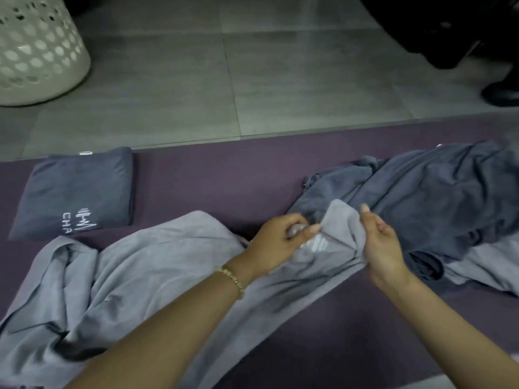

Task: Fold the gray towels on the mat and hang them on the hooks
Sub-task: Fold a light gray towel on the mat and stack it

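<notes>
A light gray towel [146,279] lies crumpled across the purple mat [213,181], stretching from the lower left to the middle. My left hand [276,242] pinches its corner near a white logo. My right hand [383,245] grips the same corner from the right, fingers curled round the cloth. A dark gray towel [77,192], folded into a square with white lettering, sits at the mat's left back. A heap of dark gray towels [429,197] lies unfolded at the right, just behind my hands. No hooks are in view.
A white perforated laundry basket [36,49] stands on the gray tiled floor [252,80] at the back left. A dark shoe [501,92] and dark clothing of another person are at the back right. A lighter towel [483,265] pokes out under the heap.
</notes>
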Motion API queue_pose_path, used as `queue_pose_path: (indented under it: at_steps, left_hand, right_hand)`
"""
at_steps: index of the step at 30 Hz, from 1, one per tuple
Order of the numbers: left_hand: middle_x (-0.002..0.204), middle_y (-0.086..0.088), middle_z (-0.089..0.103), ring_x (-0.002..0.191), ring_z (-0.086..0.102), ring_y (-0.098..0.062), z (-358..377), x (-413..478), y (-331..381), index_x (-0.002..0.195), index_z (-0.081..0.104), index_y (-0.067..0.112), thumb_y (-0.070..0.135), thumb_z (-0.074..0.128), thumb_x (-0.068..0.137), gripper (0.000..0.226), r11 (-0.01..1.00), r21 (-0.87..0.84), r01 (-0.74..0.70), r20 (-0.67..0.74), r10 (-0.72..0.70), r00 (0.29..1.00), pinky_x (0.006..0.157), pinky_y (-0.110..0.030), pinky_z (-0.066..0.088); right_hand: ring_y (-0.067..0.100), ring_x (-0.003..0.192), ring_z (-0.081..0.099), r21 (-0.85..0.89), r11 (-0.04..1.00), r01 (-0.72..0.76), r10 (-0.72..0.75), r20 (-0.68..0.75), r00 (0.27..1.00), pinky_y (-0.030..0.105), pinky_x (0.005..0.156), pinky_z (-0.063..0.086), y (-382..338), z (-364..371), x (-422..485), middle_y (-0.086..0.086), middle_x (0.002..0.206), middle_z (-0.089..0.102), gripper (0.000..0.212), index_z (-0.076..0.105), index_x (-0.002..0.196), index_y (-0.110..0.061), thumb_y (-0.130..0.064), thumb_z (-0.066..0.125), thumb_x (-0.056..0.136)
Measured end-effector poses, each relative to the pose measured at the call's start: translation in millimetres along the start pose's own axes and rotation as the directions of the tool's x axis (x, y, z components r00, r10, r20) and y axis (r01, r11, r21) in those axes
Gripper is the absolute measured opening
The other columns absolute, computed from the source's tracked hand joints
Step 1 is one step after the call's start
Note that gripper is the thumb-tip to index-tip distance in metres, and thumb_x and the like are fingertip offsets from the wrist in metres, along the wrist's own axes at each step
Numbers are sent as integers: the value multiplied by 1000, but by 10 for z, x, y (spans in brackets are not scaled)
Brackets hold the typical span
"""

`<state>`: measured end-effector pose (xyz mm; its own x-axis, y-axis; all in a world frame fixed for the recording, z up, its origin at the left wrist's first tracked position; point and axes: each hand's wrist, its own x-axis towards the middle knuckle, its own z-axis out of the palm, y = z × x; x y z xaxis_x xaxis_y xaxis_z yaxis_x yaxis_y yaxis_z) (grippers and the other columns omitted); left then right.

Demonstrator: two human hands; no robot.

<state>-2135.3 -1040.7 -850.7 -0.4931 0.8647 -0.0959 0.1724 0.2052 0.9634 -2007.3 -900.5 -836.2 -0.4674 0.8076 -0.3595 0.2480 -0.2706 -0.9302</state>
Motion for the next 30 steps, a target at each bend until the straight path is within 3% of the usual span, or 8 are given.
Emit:
queue_pose_path:
  at_steps: [5,8,11,14,17,20,24,30]
  left_hand:
    - [90,-1,64,85,60,-12,540,200,152,103,65,9,38,47,98,34,986,153,74,273,-114,955,78,-23,42]
    - [131,-6,52,118,52,-21,683,207,-58,128,54,13,38,45,98,40,935,303,182,209,-252,945,102,-30,39]
    - [137,-3,47,123,47,-23,664,278,-187,132,51,15,36,48,97,41,892,409,194,-71,-182,981,102,-29,34]
    - [118,4,62,117,46,-20,569,349,-282,115,62,23,45,44,96,35,760,624,182,-87,-164,983,88,-25,27]
    - [96,6,65,111,46,-16,521,362,-300,100,64,22,51,46,94,35,717,680,156,8,-220,975,83,-26,26]
    - [96,6,64,109,48,-14,461,378,-297,103,63,22,53,49,91,35,629,768,120,73,-271,960,94,-30,34]
    - [62,8,47,62,43,-8,316,417,-200,65,53,22,46,57,90,34,759,634,147,260,-388,884,62,-24,36]
    - [59,11,49,55,45,-2,247,689,242,69,53,10,42,50,94,41,962,110,249,317,-271,909,54,-11,39]
  right_hand:
    - [24,84,58,-138,964,-227,192,-227,955,28,72,45,204,-685,82,2,91,58,53,61,117,-2,-45,35,100]
    - [26,91,55,-272,885,-378,347,-155,925,35,78,40,468,-955,135,7,96,54,49,61,89,-13,-52,33,98]
    - [17,78,52,-395,900,-183,144,-127,981,28,69,41,564,-1019,220,2,83,55,46,56,84,-9,-52,41,95]
    - [9,97,55,-539,807,242,-234,83,969,22,82,41,482,-880,300,-7,103,58,27,57,101,-24,-48,54,90]
    - [8,97,57,-641,687,342,-41,436,899,29,91,45,448,-610,381,-10,101,62,35,64,103,-28,-57,55,85]
    - [9,95,56,-790,558,254,252,453,855,27,89,43,502,-425,365,-15,95,62,59,58,108,-33,-79,41,75]
    - [14,89,59,-815,534,227,257,412,874,29,86,46,497,-461,334,-9,83,64,57,57,86,-26,-79,39,78]
    - [18,69,64,-487,869,86,258,595,761,24,70,51,182,-694,204,6,73,67,74,66,74,-2,-75,68,61]
